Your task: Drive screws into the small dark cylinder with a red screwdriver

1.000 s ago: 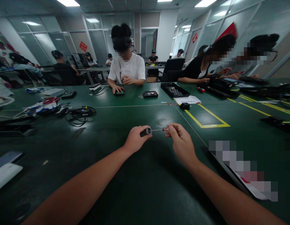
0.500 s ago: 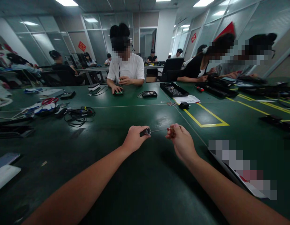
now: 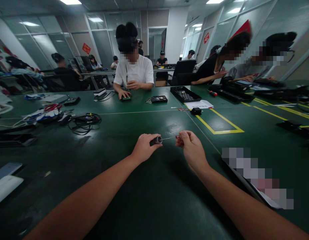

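My left hand is closed around a short dark cylinder, whose round, pale-rimmed end faces right. Between the fingertips of my right hand is the reddish-brown end of a thin light rod. The rod runs left, nearly level, to the cylinder's rim; whether its tip goes inside or passes beside it I cannot tell. Both hands are held above the green table.
Coiled black cable lies left, with phones nearer. A small black block and a black parts tray are beyond my hands. A blurred sheet lies right. A person in white works opposite.
My right hand has shifted slightly left, so the visible stretch of rod is shorter. My left hand keeps its hold on the cylinder almost in place.
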`<state>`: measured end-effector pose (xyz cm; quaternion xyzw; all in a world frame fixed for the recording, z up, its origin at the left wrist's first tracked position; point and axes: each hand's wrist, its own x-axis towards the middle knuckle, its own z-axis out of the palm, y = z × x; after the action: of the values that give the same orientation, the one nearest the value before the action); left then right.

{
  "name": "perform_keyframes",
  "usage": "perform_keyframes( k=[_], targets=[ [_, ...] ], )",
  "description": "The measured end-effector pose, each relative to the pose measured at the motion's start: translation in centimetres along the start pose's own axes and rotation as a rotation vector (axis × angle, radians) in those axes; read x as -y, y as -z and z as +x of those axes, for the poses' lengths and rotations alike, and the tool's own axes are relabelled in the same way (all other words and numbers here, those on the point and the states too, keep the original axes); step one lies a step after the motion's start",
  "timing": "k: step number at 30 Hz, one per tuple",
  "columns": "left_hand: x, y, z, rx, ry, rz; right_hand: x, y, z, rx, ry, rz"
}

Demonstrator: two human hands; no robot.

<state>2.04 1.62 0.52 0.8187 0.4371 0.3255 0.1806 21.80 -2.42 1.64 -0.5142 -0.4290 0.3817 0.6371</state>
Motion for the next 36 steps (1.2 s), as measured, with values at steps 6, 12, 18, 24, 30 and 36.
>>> perform_keyframes(
  k=[6,12,18,24,30,36],
  targets=[
    [0.0,0.1,-0.1,0.0,0.014,-0.032,0.1,0.0,-0.1,0.007,0.029,-0.034],
    [0.2,-0.1,-0.1,-0.008,0.022,-0.047,0.5,-0.1,-0.4,0.065,0.052,-0.026],
    [0.5,-0.3,-0.1,0.012,0.004,-0.047,1.0,0.1,-0.7,0.056,0.093,-0.102],
    [0.6,-0.2,0.0,-0.009,0.02,-0.059,0.9,0.1,-0.6,0.05,0.068,-0.049],
    [0.5,-0.1,-0.1,0.004,0.024,-0.052,1.0,0.3,-0.7,0.069,0.129,-0.233],
    [0.5,-0.1,0.0,-0.007,0.031,-0.056,1.1,0.2,-0.7,0.074,0.109,-0.147]
  ],
)
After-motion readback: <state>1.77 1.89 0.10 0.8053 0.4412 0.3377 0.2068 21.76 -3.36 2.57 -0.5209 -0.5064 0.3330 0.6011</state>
